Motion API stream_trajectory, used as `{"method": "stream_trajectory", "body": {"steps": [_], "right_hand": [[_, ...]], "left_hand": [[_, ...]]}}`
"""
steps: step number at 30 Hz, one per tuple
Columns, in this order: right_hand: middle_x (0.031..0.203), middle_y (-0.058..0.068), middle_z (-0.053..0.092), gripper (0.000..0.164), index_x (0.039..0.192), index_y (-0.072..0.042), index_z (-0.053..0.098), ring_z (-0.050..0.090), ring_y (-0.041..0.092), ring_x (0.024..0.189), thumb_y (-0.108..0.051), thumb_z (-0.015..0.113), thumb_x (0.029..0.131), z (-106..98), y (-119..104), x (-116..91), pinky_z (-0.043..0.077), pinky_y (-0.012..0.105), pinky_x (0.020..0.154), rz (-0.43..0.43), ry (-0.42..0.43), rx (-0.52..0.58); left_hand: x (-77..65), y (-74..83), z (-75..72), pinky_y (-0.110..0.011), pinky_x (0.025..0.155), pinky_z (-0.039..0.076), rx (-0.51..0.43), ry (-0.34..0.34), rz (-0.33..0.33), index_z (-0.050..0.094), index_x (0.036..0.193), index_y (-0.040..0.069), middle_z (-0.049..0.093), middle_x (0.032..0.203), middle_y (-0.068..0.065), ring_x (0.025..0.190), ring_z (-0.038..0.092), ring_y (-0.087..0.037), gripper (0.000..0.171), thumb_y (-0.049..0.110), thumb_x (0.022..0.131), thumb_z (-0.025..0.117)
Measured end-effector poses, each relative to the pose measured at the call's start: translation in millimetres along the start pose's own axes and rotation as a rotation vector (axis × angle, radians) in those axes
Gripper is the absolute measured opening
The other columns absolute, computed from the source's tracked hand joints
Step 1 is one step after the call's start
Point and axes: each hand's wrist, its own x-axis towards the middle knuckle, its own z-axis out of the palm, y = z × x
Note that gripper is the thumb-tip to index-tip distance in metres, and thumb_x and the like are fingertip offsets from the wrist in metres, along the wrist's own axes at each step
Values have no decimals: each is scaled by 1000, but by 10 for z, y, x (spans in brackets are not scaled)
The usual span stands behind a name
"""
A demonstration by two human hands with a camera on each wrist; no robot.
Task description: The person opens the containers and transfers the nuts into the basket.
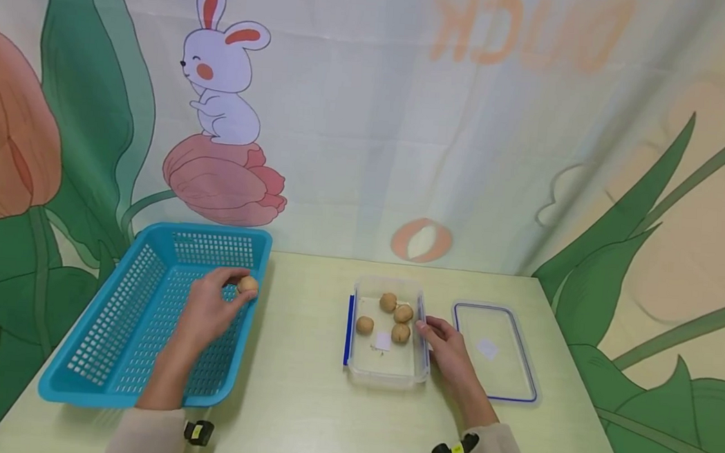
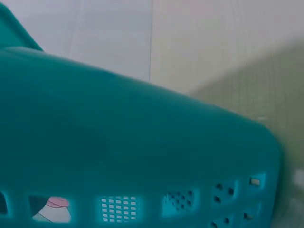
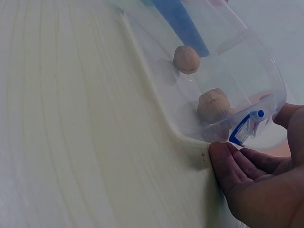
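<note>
In the head view, my left hand [image 1: 208, 307] pinches a walnut [image 1: 247, 284] between thumb and fingers, over the right side of a blue plastic basket [image 1: 87, 398]. The left wrist view shows mostly the basket's wall [image 2: 142, 133]; hand and walnut are hidden there. My right hand [image 1: 453, 357] grips the right wall of a clear plastic box [image 1: 384, 378], thumb at the rim and fingers outside. Several walnuts [image 1: 365, 325] lie inside the box near a small white square [image 1: 383, 340]. From the right wrist, the right fingertips [image 3: 219, 154] show at the box's lower edge.
Right of the box, a clear lid [image 1: 499, 375] with a blue seal lies flat on the pale wooden table [image 1: 302, 403]. An opened blue side latch [image 1: 349, 329] sticks out on the box's left. Behind the table hangs a printed curtain [image 1: 357, 115].
</note>
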Motion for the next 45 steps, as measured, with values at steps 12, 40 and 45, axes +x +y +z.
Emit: {"method": "stream_trajectory", "body": {"steps": [12, 40, 45], "right_hand": [[152, 23, 53, 57, 151, -1, 51, 49, 35, 143, -34, 66, 107, -10, -4, -32, 40, 57, 118, -4, 3, -3], [152, 22, 52, 56, 150, -2, 52, 47, 35, 144, -35, 66, 107, 7, -22, 0, 36, 59, 121, 16, 4, 9], [152, 22, 52, 58, 150, -2, 51, 47, 35, 144, -35, 67, 106, 0, -1, 5, 35, 59, 122, 20, 5, 26]], "left_hand": [[-10, -136, -11, -62, 104, 50, 42, -40, -54, 65, 136, -7, 66, 131, -27, 123, 62, -44, 43, 15, 101, 75], [9, 433, -72, -62, 103, 52, 36, -7, 50, 60, 143, -4, 59, 139, -24, 127, 59, -44, 51, 13, 98, 78], [6, 876, 91, -55, 99, 57, 52, -38, 138, 62, 142, -1, 61, 137, -18, 123, 63, -38, 55, 15, 94, 83]]}}
